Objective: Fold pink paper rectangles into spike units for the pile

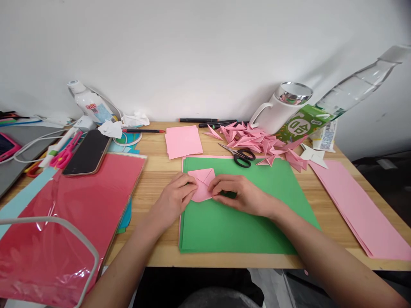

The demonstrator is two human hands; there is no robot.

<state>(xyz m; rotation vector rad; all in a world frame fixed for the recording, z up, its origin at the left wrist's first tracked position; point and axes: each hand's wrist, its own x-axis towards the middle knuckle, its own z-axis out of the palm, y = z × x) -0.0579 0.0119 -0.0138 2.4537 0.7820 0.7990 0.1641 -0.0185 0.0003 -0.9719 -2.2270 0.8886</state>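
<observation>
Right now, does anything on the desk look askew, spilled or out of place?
Nothing spilled or damaged. The clear bottle at back right leans steeply over the green carton, and the white bottle at back left tilts too; the wide lens may exaggerate both.

The small folded pink paper piece (pixel 202 186) is a plain soft pink, and the large green paper sheet (pixel 240 222) is a flat grass green with a thin pink edge. The heap of pointed pink paper folds (pixel 257 141) and the long pink paper sheets (pixel 359 209) share that pink. The light wooden table (pixel 157 175) shows pale honey grain. The black-handled metal scissors (pixel 239 157) are glossy black, the plastic-wrapped red paper pack (pixel 80 205) is coral red, and the green drink carton (pixel 302 122) bears white print, seemingly large letters.
</observation>
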